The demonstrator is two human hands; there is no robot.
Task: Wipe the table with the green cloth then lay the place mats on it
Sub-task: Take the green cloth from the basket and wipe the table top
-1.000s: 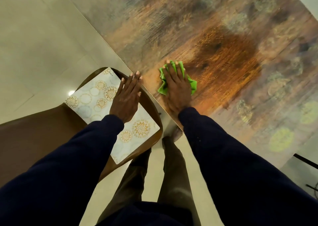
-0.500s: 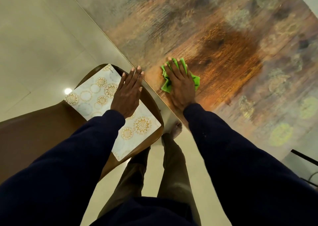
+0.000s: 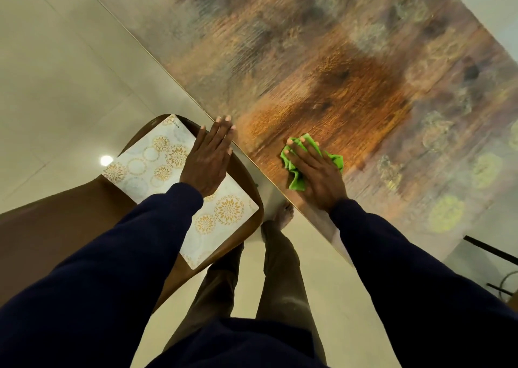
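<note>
the counter fills the upper right of my view, a glossy top with a mottled brown, grey and green wood pattern. pale floor tiles lie to its left. a brown chair stands just beside the counter edge, and the place mats lie flat on its seat, white with gold flower circles; i cannot tell how many are stacked there. my left hand is over the near end of the mats, its fingers straight and close together, the tips reaching to the counter edge; i cannot tell if the palm touches. my right hand lies flat on the counter near its edge, fingers straight and slightly apart, pressing down on the crumpled green cloth, which sticks out on both sides of them.
</note>
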